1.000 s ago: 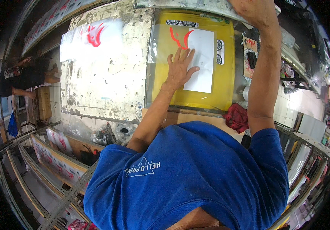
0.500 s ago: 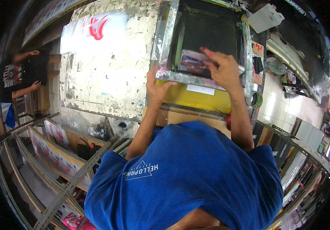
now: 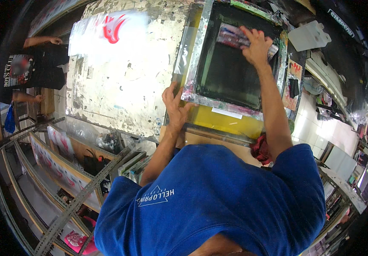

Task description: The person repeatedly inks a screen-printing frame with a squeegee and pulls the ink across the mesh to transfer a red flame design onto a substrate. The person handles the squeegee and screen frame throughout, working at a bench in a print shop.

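Observation:
A screen-printing frame point(image 3: 196, 55) with a dark mesh and paint-stained edges lies in front of me over a yellow sheet point(image 3: 218, 121). Toward the far end of the mesh, my right hand point(image 3: 258, 48) is closed on a squeegee point(image 3: 231, 36) smeared with ink, its outline blurred by motion. My left hand point(image 3: 177, 106) grips the frame's near left corner, thumb and fingers around the edge. The squeegee's lower edge and the print surface under the mesh are hidden.
Left of the frame, a paint-flecked white table point(image 3: 120, 89) carries a sheet with a red print point(image 3: 114, 29). A white jug point(image 3: 308, 36) stands at far right. Red cloth point(image 3: 260, 149) lies by my right arm. Metal racks point(image 3: 64, 213) fill the lower left; another person point(image 3: 34, 70) stands beyond the table.
My right hand has pushed the squeegee from the near end of the mesh to its far part. My left hand stays at the frame's corner. The whole view has shifted slightly.

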`<control>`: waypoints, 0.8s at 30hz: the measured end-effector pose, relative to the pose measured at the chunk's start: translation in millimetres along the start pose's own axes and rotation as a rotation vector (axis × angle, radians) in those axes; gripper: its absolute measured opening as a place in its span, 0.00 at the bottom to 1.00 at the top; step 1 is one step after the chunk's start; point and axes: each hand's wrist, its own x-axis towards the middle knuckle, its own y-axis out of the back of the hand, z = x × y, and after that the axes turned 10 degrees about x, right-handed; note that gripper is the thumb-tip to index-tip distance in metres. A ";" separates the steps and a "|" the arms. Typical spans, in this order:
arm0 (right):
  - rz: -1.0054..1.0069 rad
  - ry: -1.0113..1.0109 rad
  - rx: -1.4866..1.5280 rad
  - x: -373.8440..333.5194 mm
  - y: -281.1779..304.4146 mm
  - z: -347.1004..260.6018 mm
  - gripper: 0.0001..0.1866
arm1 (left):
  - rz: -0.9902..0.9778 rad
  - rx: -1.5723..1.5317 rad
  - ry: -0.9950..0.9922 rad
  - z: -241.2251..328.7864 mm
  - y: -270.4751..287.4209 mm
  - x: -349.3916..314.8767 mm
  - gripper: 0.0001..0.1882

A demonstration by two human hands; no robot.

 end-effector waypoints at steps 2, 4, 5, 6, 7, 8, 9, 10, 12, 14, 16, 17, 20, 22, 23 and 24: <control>0.012 0.023 -0.009 28.3 -10.9 30.0 0.41 | -0.034 0.015 0.017 -0.1 0.0 -1.1 0.38; -0.013 0.051 -0.006 58.9 -15.8 51.6 0.40 | -0.052 0.023 0.022 0.0 1.4 -1.1 0.40; -0.024 0.076 0.010 74.9 -17.1 63.0 0.39 | -0.042 0.016 0.022 -0.8 1.4 -2.2 0.40; 0.022 0.099 -0.014 87.6 -17.3 74.0 0.35 | -0.033 0.008 0.019 -2.2 0.4 -4.4 0.40; 0.046 0.099 -0.015 100.3 -19.7 84.4 0.34 | -0.022 -0.001 0.015 -3.3 -1.3 -4.0 0.40; 0.068 0.095 -0.016 109.1 -21.0 91.7 0.32 | -0.014 -0.017 0.006 -2.9 -2.3 -3.3 0.41; 0.091 0.089 -0.020 114.0 -21.1 99.5 0.31 | -0.017 -0.026 -0.007 -3.3 -3.4 -1.6 0.41; 0.041 0.095 -0.008 119.3 -19.3 91.5 0.30 | -0.019 -0.023 -0.009 -6.0 -2.3 -3.3 0.41; -0.053 -0.022 0.067 123.9 -8.7 74.7 0.29 | -0.030 -0.026 0.024 -5.8 0.3 -5.4 0.40; -0.098 -0.133 0.139 119.4 9.2 66.3 0.28 | -0.056 -0.042 0.095 0.5 1.8 -8.2 0.39; -0.101 -0.226 0.220 108.6 23.3 60.0 0.29 | -0.026 -0.073 0.097 1.6 -0.5 -6.8 0.38; -0.089 -0.233 0.270 97.1 27.9 56.5 0.29 | -0.013 -0.088 0.100 2.0 -1.3 -6.8 0.38; -0.093 -0.265 0.571 50.6 51.4 39.5 0.31 | 0.051 -0.132 0.114 8.1 -1.6 -6.6 0.37; -0.089 -0.170 0.700 11.0 73.1 5.1 0.31 | 0.108 -0.153 0.094 19.4 5.6 3.4 0.35; -0.120 -0.207 0.698 -7.5 94.9 -23.8 0.31 | 0.139 -0.154 0.081 26.4 13.1 11.1 0.34; -0.150 -0.244 0.696 -22.9 118.4 -51.8 0.31 | 0.170 -0.156 0.068 33.0 19.1 19.4 0.33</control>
